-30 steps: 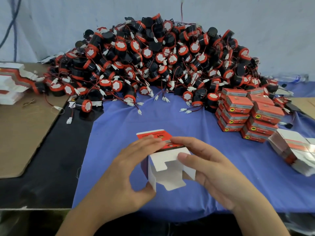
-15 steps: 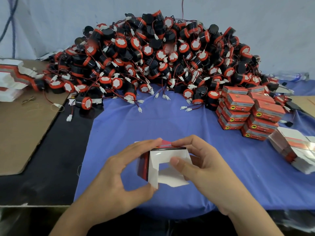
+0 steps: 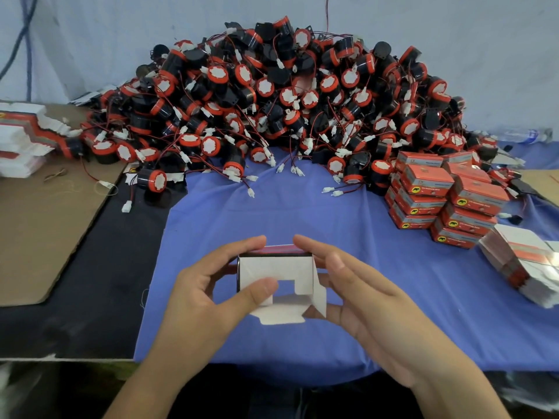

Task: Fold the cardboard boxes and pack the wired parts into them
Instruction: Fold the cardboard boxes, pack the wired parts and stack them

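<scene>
A small cardboard box (image 3: 272, 269), red outside and white inside, is held between both hands above the blue cloth (image 3: 302, 213), its open end with white flaps facing me. My left hand (image 3: 211, 297) grips its left side, thumb pressing a flap inward. My right hand (image 3: 372, 309) holds the right side, fingertips on the top edge. A large heap of black-and-red round wired parts (image 3: 287, 101) with white connectors fills the back of the table.
Several closed red boxes (image 3: 447, 195) are stacked at the right. A pile of flat unfolded boxes (image 3: 526, 267) lies at the far right, another flat stack (image 3: 21, 137) at the far left on brown cardboard (image 3: 45, 225).
The box has been squared up from a partly flat shape and turned with its open end toward me. My left thumb has moved onto a flap and the flaps are folding inward.
</scene>
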### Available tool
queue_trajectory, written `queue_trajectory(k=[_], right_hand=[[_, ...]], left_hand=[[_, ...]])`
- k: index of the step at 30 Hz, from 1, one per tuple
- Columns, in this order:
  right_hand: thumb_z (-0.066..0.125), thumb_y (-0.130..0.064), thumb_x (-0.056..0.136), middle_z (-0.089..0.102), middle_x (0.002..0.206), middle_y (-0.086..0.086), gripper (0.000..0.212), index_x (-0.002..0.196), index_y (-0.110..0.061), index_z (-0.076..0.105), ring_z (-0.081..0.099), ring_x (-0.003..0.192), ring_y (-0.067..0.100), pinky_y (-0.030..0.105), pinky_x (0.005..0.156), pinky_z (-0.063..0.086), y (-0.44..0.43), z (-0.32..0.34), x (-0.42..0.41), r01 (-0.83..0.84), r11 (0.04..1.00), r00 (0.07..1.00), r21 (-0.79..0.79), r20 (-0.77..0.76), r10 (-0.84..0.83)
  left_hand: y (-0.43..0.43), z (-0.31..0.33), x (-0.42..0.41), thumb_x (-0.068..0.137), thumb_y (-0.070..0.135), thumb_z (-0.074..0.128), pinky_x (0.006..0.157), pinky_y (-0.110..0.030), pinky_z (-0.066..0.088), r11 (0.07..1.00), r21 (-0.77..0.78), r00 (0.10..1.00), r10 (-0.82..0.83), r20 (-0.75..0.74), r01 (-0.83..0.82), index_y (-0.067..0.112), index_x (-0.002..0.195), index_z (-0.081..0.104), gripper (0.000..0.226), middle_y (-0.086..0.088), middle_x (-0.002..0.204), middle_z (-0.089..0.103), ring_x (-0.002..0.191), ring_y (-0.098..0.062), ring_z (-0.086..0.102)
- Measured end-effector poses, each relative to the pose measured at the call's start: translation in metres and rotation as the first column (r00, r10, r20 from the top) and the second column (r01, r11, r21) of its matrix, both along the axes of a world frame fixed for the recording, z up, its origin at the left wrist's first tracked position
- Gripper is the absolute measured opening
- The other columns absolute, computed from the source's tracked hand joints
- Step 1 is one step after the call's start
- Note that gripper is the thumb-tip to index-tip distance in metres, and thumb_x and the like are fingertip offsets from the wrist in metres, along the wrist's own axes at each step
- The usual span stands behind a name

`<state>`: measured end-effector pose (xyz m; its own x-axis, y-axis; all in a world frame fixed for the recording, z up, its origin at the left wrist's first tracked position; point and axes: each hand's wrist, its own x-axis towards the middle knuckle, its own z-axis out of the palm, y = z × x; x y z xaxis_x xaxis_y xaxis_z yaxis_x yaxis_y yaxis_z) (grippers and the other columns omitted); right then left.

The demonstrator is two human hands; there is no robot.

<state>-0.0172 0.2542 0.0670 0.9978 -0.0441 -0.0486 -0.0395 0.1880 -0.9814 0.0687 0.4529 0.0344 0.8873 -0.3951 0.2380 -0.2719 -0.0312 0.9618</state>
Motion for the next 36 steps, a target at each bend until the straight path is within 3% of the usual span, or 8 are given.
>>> queue_trajectory(k=[4,9,13,18,23,27,32,36], right_hand=[[0.063,-0.026,0.095,0.068,0.134,0.004,0.043,0.139,-0.026,0.063,0.064,0.124,0.033,0.040,0.098,0.056,-0.003,-0.008,-0.001,-0.045,0.999,0.999,0.006,0.019,0.045],[0.076,-0.037,0.082,0.075,0.105,-0.003,0.026,0.108,-0.035,0.072,0.068,0.098,0.018,0.028,0.071,0.059,0.014,-0.020,0.008,0.245,0.944,0.968,-0.219,0.101,-0.228],[0.077,-0.044,0.084,0.073,0.104,-0.006,0.034,0.112,-0.043,0.059,0.069,0.098,0.013,0.035,0.069,0.061,0.023,-0.030,0.010,0.351,0.906,0.931,-0.234,0.188,-0.312],[0.045,-0.073,0.094,0.064,0.121,-0.011,0.041,0.117,-0.040,0.053,0.062,0.112,0.018,0.033,0.084,0.058,0.014,-0.027,0.000,0.227,0.878,0.958,-0.420,0.260,-0.124],[0.068,-0.068,0.086,0.060,0.137,-0.014,0.049,0.124,-0.038,0.058,0.064,0.117,0.017,0.024,0.086,0.056,0.009,-0.026,-0.007,0.167,0.834,0.967,-0.525,0.251,-0.036],[0.064,-0.066,0.089,0.071,0.119,-0.009,0.038,0.101,-0.030,0.068,0.071,0.087,0.012,0.028,0.072,0.057,0.025,-0.029,-0.004,0.293,0.860,0.940,-0.417,0.290,-0.180],[0.077,-0.040,0.086,0.067,0.108,-0.003,0.040,0.121,-0.033,0.059,0.064,0.106,0.018,0.041,0.076,0.062,0.039,-0.028,-0.005,0.401,0.901,0.890,-0.165,0.302,-0.341],[0.079,-0.019,0.083,0.070,0.110,-0.005,0.047,0.123,-0.039,0.066,0.064,0.109,0.014,0.036,0.081,0.063,0.047,-0.028,-0.005,0.455,0.890,0.869,-0.037,0.238,-0.434]], left_hand=[[-0.001,0.001,-0.002,0.074,0.029,0.083,0.099,-0.046,0.054,1.000,-0.014,1.000,0.016,-0.021,-0.017,0.041,0.115,0.075,0.044,0.008,0.112,0.077,0.110,-0.015,0.070],[-0.012,-0.002,-0.011,0.071,0.050,0.082,0.092,-0.036,0.058,0.998,-0.003,0.998,0.056,0.024,-0.056,0.049,0.116,0.072,0.046,0.017,0.113,0.075,0.108,-0.011,0.070],[-0.017,-0.007,-0.015,0.073,0.047,0.084,0.091,-0.037,0.057,0.994,-0.040,0.995,0.100,0.000,-0.100,0.046,0.115,0.072,0.044,0.014,0.114,0.075,0.108,-0.012,0.070],[-0.014,-0.008,-0.008,0.070,0.033,0.090,0.081,-0.020,0.057,0.972,-0.175,0.975,0.124,-0.186,-0.157,0.036,0.111,0.076,0.043,0.005,0.108,0.077,0.100,-0.015,0.073],[-0.015,-0.007,-0.012,0.071,0.038,0.088,0.092,-0.037,0.055,0.964,-0.208,0.968,0.117,-0.222,-0.164,0.035,0.116,0.075,0.047,0.005,0.111,0.076,0.103,-0.017,0.071],[-0.025,-0.007,-0.021,0.078,0.048,0.078,0.085,-0.029,0.060,0.946,-0.263,0.975,0.152,-0.163,-0.191,0.039,0.115,0.074,0.038,0.007,0.115,0.075,0.104,-0.016,0.072],[-0.026,-0.002,-0.029,0.089,0.055,0.065,0.087,-0.020,0.054,0.957,-0.277,0.996,0.078,-0.051,-0.089,0.042,0.123,0.069,0.037,0.008,0.129,0.069,0.118,-0.017,0.066],[-0.032,-0.004,-0.038,0.091,0.035,0.064,0.092,-0.040,0.058,0.966,-0.259,0.997,0.044,0.059,-0.027,0.031,0.128,0.066,0.037,-0.009,0.132,0.063,0.124,-0.033,0.061]])
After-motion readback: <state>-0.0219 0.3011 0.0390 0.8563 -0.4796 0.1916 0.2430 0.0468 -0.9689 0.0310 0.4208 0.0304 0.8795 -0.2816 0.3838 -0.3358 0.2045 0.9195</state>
